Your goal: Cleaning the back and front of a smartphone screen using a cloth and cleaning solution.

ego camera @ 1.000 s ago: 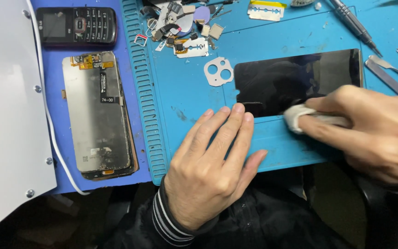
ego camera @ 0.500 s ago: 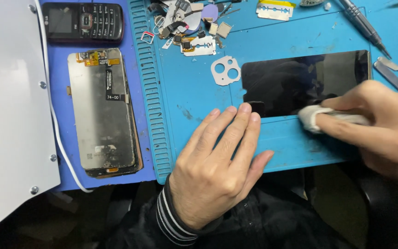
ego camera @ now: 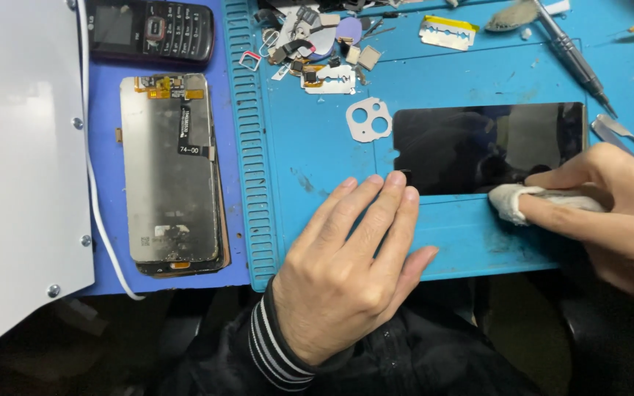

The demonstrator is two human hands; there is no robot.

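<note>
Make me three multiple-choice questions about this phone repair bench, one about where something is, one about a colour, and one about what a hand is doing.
1. Where does the camera-hole plate lie?
A. Just left of the black glass panel
B. On the keypad phone
C. Under the left hand

2. What colour is the work mat?
A. Green
B. Blue
C. Red

3. What is the right hand doing?
A. Holding a screwdriver
B. Resting empty
C. Pressing a white wad at the panel's lower edge

Key: 1 A, the plate sits beside the panel's left end. 2 B, the mat is plainly blue. 3 C, the fingers pinch the wad against the panel.
</note>
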